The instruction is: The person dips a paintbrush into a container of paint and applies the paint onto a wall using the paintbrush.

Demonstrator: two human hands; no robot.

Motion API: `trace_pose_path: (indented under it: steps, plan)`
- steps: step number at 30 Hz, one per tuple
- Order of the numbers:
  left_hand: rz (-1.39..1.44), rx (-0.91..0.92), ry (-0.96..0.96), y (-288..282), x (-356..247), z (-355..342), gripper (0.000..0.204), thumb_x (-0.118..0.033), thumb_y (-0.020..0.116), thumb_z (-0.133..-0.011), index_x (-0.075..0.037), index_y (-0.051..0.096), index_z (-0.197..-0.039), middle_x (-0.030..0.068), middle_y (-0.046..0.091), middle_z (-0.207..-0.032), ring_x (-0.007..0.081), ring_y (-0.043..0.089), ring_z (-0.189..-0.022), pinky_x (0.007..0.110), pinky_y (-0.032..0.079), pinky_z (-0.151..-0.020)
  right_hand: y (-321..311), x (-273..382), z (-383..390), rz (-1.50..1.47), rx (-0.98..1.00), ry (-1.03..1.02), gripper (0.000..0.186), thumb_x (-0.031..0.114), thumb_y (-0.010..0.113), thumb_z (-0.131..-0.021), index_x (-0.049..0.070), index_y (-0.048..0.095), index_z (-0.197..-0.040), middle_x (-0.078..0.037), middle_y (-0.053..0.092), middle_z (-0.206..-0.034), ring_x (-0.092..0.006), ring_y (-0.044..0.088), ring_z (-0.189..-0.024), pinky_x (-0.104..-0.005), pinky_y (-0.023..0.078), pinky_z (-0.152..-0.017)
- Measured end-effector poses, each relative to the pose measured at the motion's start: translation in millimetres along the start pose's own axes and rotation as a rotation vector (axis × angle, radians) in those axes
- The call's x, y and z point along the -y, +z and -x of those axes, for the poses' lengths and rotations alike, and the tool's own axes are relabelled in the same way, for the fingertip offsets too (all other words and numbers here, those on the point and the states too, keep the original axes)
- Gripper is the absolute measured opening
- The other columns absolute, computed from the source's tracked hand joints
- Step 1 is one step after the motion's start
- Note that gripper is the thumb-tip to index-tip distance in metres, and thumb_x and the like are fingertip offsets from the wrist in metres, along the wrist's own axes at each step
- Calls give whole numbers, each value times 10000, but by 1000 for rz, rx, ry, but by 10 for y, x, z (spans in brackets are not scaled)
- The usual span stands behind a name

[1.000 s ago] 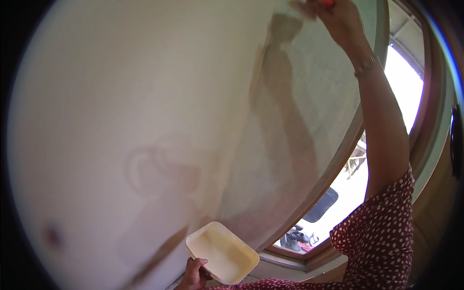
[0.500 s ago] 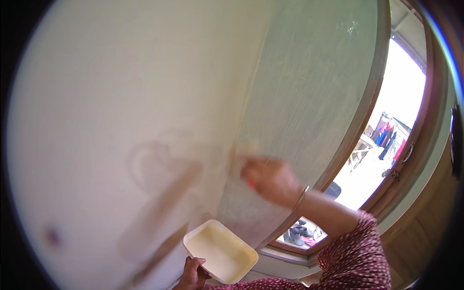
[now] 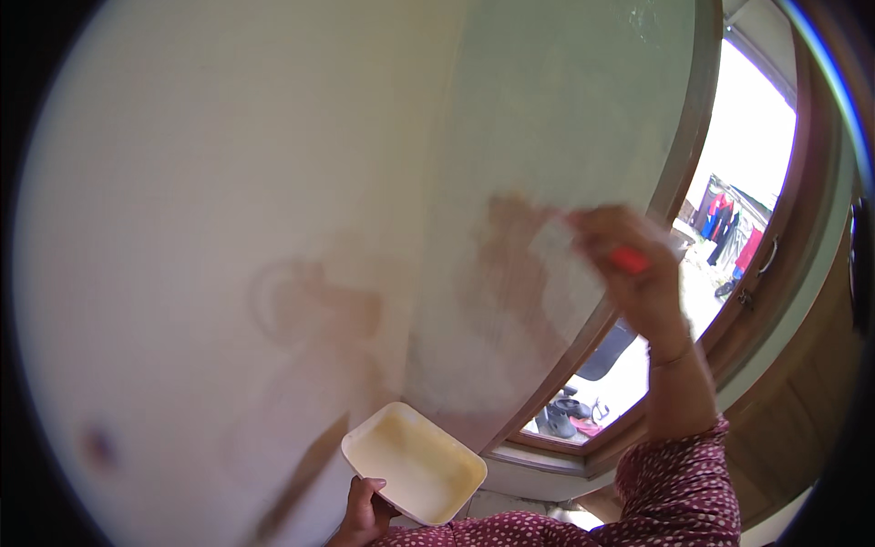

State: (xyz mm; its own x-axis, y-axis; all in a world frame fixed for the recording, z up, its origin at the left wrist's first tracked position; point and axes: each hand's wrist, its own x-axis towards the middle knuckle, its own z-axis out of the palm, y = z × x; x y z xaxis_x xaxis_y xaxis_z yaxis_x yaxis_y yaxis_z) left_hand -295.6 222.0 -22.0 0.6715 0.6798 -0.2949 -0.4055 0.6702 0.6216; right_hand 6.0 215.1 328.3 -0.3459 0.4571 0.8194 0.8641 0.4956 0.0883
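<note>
My left hand (image 3: 363, 512) grips a shallow, cream-coloured rectangular tub (image 3: 357, 441) by its near left corner, thumb over the rim. Pale yellowish stuff coats the tub's inside. Up at the right, my right hand (image 3: 633, 264) is raised in front of the wall by the doorway, its fingers closed round a brush (image 3: 558, 217). Motion smears the brush; a bright red part, seemingly of its handle, shows at the hand. Its tip is near the greenish wall panel (image 3: 556, 100), but whether it touches I cannot tell. Shadows of hand and arm fall on the walls.
A cream wall (image 3: 200, 164) meets the greenish panel at a corner. To the right stands a brown door frame (image 3: 670, 196), with a bright yard beyond. Shoes (image 3: 561, 417) lie outside near the sill, and clothes (image 3: 720, 219) hang farther off. A wooden surface (image 3: 784, 438) is at lower right.
My right hand has moved up and to the right, away from the wall corner and towards the door frame. The left hand and tub stay nearly in place.
</note>
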Motion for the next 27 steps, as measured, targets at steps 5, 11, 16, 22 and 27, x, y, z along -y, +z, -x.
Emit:
trace_pose_path:
  steps: [5,11,16,22,27]
  plan:
    - [-25,6,62,184,-110,33,706,-366,534,-812,-55,384,-1428,161,551,-1311,349,558,-1195,567,473,-952,-692,17,-462,353,-283,-148,184,-44,681,-854,28,713,-1021,-100,699,-1084,-210,684,-929,-312,568,-796]
    - [-12,-69,95,473,-244,228,724,-367,546,-797,-54,385,-1429,152,542,-1323,349,543,-1213,564,458,-969,-323,-218,153,817,147,30,242,140,745,-811,152,691,-1046,-99,653,-1209,-244,614,-1129,-316,558,-825]
    - [60,-39,99,628,-339,239,692,-331,574,-798,-73,384,-1410,134,532,-1313,320,571,-1179,546,512,-913,499,240,1468,495,436,-196,254,207,686,-690,102,619,-912,-168,617,-1227,-298,605,-1170,-371,500,-1011]
    - [16,-101,124,747,-326,249,649,-341,559,-805,-68,436,-1381,135,564,-1278,307,580,-1168,525,504,-930,982,140,2338,-59,901,479,245,201,655,-852,107,637,-1078,-102,623,-1251,-273,647,-1066,-380,548,-866]
    - [32,-118,73,548,-264,152,685,-344,574,-793,-66,412,-1398,147,551,-1294,318,575,-1174,522,505,-935,582,-132,1797,-26,627,506,159,167,654,-889,128,672,-1042,-94,667,-1147,-289,696,-878,-395,568,-770]
